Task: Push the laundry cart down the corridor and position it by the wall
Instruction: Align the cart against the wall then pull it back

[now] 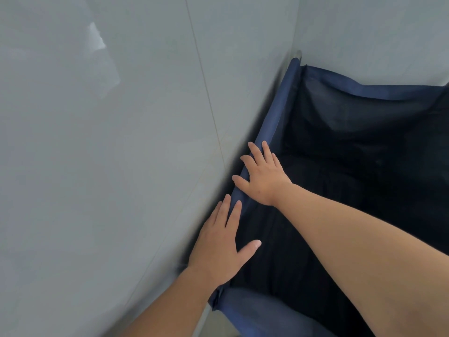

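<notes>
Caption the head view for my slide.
Both hands, left and right, rest flat on the blue laundry cart's rim, beside the grey wall.

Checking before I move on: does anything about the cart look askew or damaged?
Nothing stands out. The laundry cart sits close along the wall; its blue fabric sags loosely, untorn. Both hands, left and right, lie flat on its rim.

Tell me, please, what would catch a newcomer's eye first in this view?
Two bare hands lie flat on the navy rim of the laundry cart: the left hand nearer the camera, the right hand further along the same edge. That edge sits close against the pale grey wall, and the cart's dark fabric interior fills the right of the picture.
</notes>
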A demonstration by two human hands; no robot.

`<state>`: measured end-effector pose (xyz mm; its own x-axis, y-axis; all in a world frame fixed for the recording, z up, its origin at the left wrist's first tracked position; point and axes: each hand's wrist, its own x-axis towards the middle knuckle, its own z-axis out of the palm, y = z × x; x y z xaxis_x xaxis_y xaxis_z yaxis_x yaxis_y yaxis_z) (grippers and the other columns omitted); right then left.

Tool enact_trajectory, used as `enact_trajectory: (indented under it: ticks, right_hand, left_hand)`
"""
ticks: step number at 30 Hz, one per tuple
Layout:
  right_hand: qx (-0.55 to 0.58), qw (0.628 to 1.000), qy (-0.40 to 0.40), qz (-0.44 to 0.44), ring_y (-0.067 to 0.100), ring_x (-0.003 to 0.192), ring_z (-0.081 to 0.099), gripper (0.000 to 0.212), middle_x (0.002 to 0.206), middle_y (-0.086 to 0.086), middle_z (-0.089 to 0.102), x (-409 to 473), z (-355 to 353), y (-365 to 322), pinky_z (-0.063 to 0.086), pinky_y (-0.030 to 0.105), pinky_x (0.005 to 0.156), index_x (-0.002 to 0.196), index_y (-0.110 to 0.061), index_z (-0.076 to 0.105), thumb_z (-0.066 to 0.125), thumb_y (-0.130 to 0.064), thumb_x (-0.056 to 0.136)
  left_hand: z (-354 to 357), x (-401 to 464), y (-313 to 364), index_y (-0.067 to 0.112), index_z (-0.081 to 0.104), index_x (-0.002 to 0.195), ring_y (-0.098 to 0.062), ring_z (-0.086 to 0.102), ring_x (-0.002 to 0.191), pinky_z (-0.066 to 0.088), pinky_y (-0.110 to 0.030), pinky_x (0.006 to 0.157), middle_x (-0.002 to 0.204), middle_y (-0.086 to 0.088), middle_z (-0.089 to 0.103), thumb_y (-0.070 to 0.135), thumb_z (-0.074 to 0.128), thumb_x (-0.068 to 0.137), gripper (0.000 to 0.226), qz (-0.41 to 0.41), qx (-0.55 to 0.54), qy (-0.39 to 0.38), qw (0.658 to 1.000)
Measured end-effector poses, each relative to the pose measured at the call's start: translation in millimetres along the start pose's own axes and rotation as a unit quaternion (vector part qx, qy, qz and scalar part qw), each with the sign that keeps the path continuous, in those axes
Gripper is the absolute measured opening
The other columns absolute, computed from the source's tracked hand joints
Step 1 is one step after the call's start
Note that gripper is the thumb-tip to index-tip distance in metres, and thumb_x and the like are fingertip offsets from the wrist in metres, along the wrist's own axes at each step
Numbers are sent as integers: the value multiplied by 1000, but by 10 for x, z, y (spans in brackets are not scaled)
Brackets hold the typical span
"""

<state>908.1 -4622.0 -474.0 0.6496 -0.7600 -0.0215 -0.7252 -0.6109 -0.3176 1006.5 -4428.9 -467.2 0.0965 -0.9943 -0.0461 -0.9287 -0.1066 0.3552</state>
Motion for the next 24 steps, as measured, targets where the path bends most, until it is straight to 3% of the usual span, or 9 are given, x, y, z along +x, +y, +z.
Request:
enact_trajectory:
  ticks: [7, 11, 24]
  right_hand:
    - [-5, 1000, -1, 1, 31, 145, -16, 74, 163, 5, -1, 41, 24, -3, 3, 52, 115, 142, -21, 32, 21, -69, 88]
    - [1, 1000, 2, 1, 31, 145, -16, 73, 163, 5, 0, 47, 31, -5, 3, 52, 116, 142, -21, 32, 21, -69, 87]
    - [-20, 1000, -17, 11, 33, 145, -15, 73, 163, 5, -2, 29, -27, -59, 2, 53, 116, 145, -21, 29, 18, -66, 89]
  left_hand:
    - [-12, 20, -13, 30, -10, 152, -13, -7, 147, 2, -26, 114, 162, 4, -15, 78, 22, 86, 88, 3, 18, -2, 1000]
    - [-6, 13, -26, 33, -12, 151, -12, -8, 146, -2, -23, 111, 161, 6, -15, 79, 20, 85, 86, 0, 15, 1, 1000]
    - [14, 27, -52, 33, -15, 150, -13, -6, 147, 4, -27, 115, 158, 10, -19, 78, 19, 85, 86, 1, 18, 3, 1000]
